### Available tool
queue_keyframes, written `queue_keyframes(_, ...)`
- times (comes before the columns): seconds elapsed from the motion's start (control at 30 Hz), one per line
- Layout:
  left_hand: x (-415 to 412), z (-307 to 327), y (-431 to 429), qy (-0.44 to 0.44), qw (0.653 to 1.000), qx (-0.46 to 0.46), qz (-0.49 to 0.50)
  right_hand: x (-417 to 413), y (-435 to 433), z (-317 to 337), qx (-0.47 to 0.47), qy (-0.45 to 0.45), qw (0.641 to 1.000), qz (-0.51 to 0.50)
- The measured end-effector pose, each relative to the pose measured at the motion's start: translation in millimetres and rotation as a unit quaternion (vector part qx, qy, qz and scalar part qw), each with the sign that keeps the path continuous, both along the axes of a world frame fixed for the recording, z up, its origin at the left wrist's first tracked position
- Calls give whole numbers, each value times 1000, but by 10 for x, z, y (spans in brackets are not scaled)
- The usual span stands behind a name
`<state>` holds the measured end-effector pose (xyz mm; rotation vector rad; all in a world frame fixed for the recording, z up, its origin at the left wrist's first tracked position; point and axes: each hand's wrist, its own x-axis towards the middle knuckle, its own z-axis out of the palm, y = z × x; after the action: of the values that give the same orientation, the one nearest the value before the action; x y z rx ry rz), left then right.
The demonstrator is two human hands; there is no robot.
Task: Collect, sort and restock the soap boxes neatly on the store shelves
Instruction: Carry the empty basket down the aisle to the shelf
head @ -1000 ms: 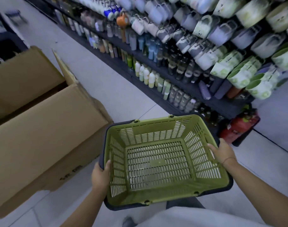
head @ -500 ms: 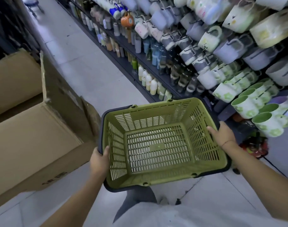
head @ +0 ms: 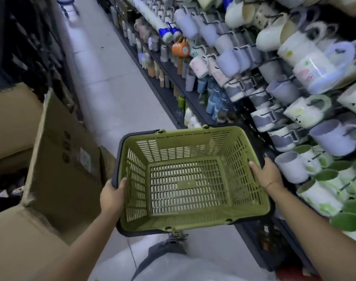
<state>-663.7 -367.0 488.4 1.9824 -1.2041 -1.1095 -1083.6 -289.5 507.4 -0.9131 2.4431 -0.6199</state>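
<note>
I carry an olive-green slotted shopping basket with a dark rim in front of my waist, above the aisle floor. It has nothing inside. My left hand grips its left rim, thumb over the edge. My right hand grips the right rim the same way. No soap boxes show anywhere in view.
A large open cardboard carton with raised flaps stands on the floor at my left. Shelves of hanging mugs and bottles run along my right, close to the basket. The pale tiled aisle stretches ahead between them.
I have moved forward along the aisle with the basket. The carton has slid back to my left and the mug shelf is closer on my right. Both hands keep their grip.
</note>
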Motion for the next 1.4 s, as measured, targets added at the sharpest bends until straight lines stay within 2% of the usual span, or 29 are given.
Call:
queue_keyframes(0.4, -58, 10, -2334, -72, 996, 11, 55, -110, -2801, -100, 11, -4, 998, 57)
queue_keyframes(0.6, -59, -120, -3535, -81, 991, 20, 101, -124, -4479, -288, 7, -16, 994, 104)
queue_keyframes(0.87, -76, -30, -5136, -94, 980, 41, 172, -31, -6781, -174, 13, -32, 983, 178)
queue_keyframes(1.13, 327, -219, -6948, -92, 971, 45, 218, 436, -8903, -263, 29, -38, 974, 221)
queue_keyframes(1.4, 956, -228, -9145, -86, 971, 64, 215, 1076, -10931, -302, 25, -61, 981, 185)
